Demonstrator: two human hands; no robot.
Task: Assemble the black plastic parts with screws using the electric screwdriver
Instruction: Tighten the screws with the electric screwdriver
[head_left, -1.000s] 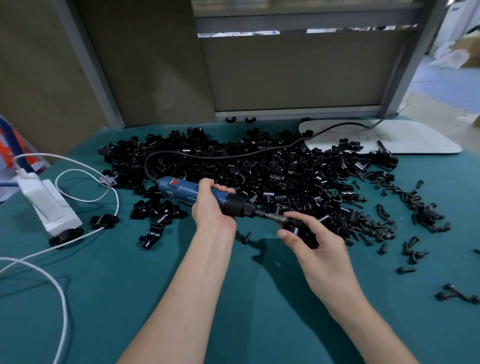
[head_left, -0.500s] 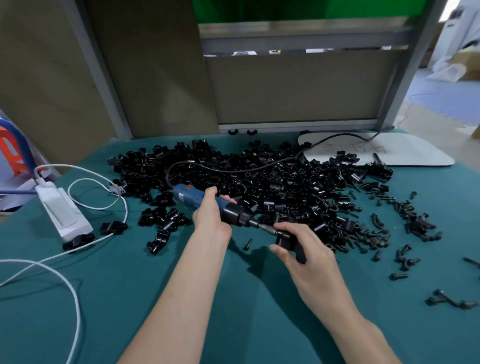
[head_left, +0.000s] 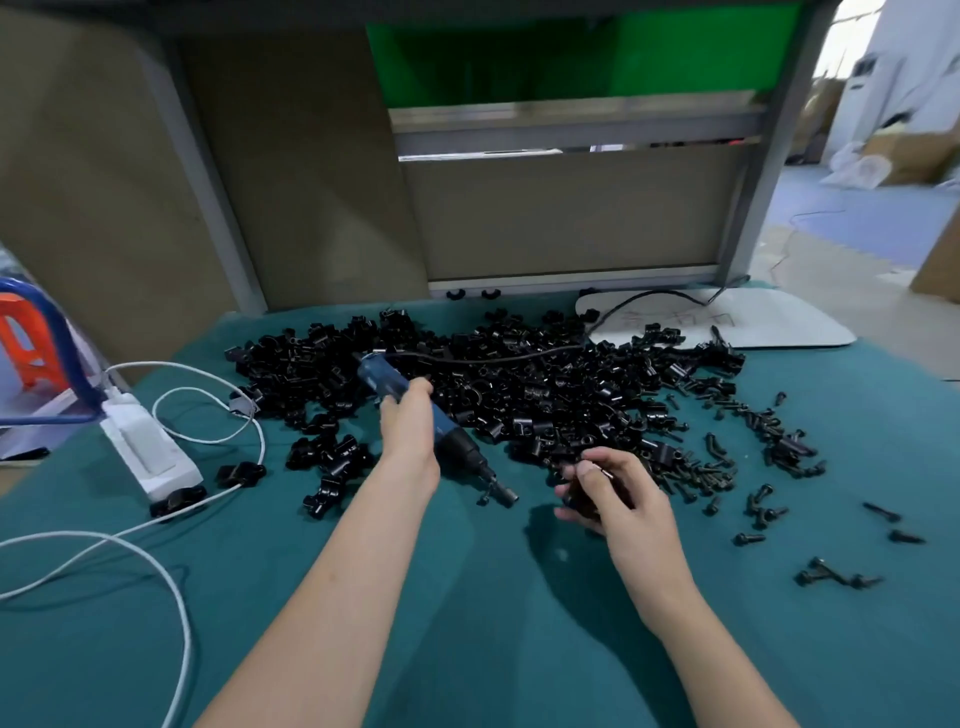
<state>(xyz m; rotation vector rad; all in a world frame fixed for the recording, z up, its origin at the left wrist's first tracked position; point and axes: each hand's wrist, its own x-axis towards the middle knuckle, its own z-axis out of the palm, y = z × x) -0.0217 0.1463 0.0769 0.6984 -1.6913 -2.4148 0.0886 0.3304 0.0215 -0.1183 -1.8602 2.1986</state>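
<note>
My left hand (head_left: 408, 428) has its fingers wrapped round the blue electric screwdriver (head_left: 447, 436). Its bit end slants down toward the worktop (head_left: 467, 649) near the middle, just beside one loose screw (head_left: 483, 500) and apart from my right hand (head_left: 623, 501). The fingers and thumb of my right hand pinch a small black part (head_left: 574, 501) above the cloth; it is too blurred to tell its shape. The heap of black parts (head_left: 519, 384) covers the middle of the worktop toward the far edge, with the tool's black cord (head_left: 519, 358) running over it. Scattered screws (head_left: 727, 467) lie toward the right edge. A power strip (head_left: 150, 452) and its white cable (head_left: 171, 587) sit by the left edge, and a white board (head_left: 769, 325) lies at the far right corner.
</note>
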